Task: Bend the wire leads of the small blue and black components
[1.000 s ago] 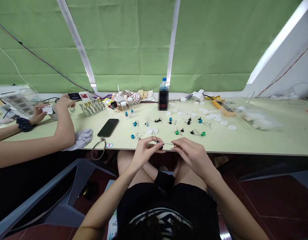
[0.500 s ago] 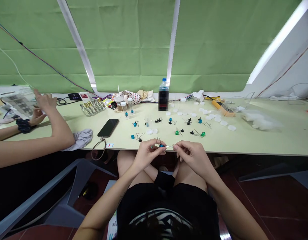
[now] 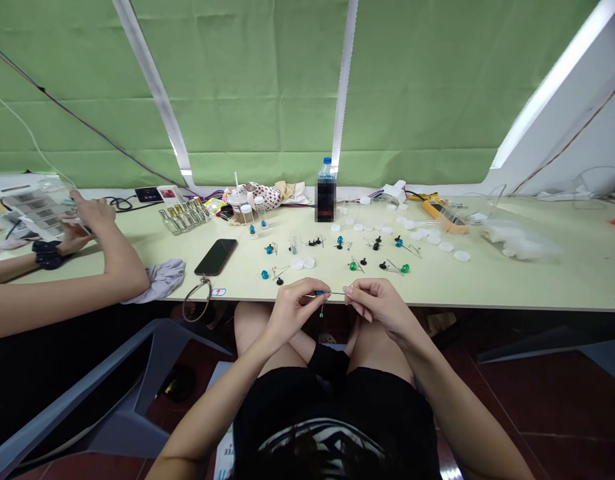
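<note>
My left hand (image 3: 296,308) pinches a small blue piece (image 3: 320,292) between thumb and fingertips, just over the table's front edge. A thin metal rod (image 3: 336,293) runs from it to the right. At the rod's far end my right hand (image 3: 380,301) is closed in a pinch. A bent wire with a small green tip (image 3: 321,315) hangs below the left fingertips. Beyond my hands lie several similar parts, among them a blue knob (image 3: 264,274), a green knob (image 3: 405,269) and a black plug (image 3: 280,281), with thin wires near them.
White round caps (image 3: 462,256) are scattered at the right. Two clear vials with white lids (image 3: 246,209) stand near a dark drink bottle (image 3: 326,200). A phone (image 3: 216,257) lies to the left. A co-worker's arm (image 3: 114,260) rests beside a grey cloth (image 3: 162,279).
The bent wire on the blue piece has swung from above my left fingers to hanging below them. My hands stay nearly in place. The co-worker's hands shift slightly.
</note>
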Available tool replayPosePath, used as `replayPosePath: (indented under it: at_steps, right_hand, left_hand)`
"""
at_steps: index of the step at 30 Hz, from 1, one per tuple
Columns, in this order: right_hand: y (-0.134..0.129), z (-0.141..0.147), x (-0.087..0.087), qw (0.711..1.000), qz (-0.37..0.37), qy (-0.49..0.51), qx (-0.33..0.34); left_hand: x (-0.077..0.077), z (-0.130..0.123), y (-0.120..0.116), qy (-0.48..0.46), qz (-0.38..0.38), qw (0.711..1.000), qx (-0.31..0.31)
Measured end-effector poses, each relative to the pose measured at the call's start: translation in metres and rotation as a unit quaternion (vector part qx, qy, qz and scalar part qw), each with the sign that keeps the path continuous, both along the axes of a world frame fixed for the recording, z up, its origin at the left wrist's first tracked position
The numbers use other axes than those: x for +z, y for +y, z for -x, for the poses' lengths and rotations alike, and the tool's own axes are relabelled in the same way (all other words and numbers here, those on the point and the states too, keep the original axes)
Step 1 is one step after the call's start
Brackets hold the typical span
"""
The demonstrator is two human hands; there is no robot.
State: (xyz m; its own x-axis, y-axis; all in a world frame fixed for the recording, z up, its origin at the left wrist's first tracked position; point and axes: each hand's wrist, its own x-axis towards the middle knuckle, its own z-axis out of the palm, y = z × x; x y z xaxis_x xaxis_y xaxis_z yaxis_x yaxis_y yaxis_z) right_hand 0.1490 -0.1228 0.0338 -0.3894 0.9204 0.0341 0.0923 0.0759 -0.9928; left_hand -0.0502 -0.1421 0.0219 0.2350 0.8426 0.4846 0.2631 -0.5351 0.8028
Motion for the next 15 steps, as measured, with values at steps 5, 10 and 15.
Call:
replayPosePath:
  at_steps: [5, 10, 15]
  right_hand:
    - [-0.007, 0.004, 0.000, 0.985, -0.140, -0.053, -0.084]
    - [-0.012, 0.011, -0.003, 0.939, -0.301, -0.078, -0.146]
    - [-0.013, 0.011, -0.005, 0.920, -0.363, -0.059, -0.137]
  left_hand:
    - [-0.003, -0.002, 0.004, -0.063, 0.084, 0.994, -0.015]
    - [-0.004, -0.001, 0.008, -0.147, 0.198, 0.969, -0.027]
    - [-0.002, 0.000, 0.009, -0.196, 0.248, 0.947, -0.060]
